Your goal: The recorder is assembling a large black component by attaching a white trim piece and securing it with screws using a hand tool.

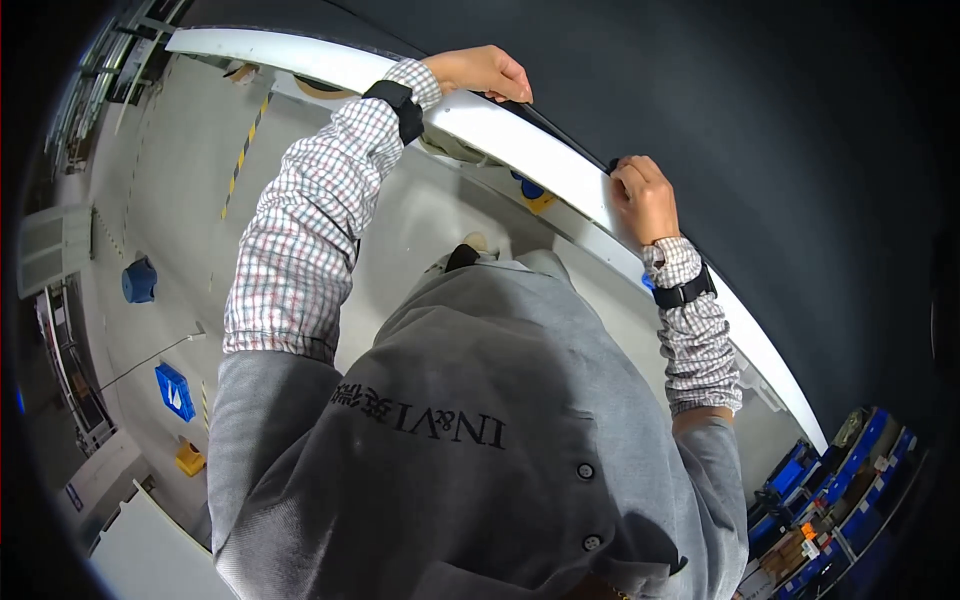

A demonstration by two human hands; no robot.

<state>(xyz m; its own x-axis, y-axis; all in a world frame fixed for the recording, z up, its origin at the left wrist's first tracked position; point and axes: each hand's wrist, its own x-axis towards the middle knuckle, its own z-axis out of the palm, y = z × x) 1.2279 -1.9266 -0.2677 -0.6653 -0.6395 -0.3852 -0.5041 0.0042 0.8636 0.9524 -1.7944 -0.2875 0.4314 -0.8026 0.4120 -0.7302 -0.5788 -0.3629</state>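
Observation:
A long white panel edge point(540, 150) curves across in front of me, and a broad black surface point(700, 90) lies beyond it. Between my hands a thin black strip point(560, 133) runs along the border of the two. My left hand point(485, 74) is closed in a pinch at the strip's left part, its fingertips pointing down. Farther right and nearer, my right hand point(646, 198) has its fingers curled at the strip's other part; its fingertips are partly hidden. Both forearms wear checked sleeves with black wrist bands.
Below the panel, a blue-and-yellow object point(535, 194) shows beneath its edge. On the floor at left are a blue stool point(139, 280), a blue bin point(175, 391) and a yellow bin point(190, 459). Shelving with blue bins point(865, 470) stands at lower right.

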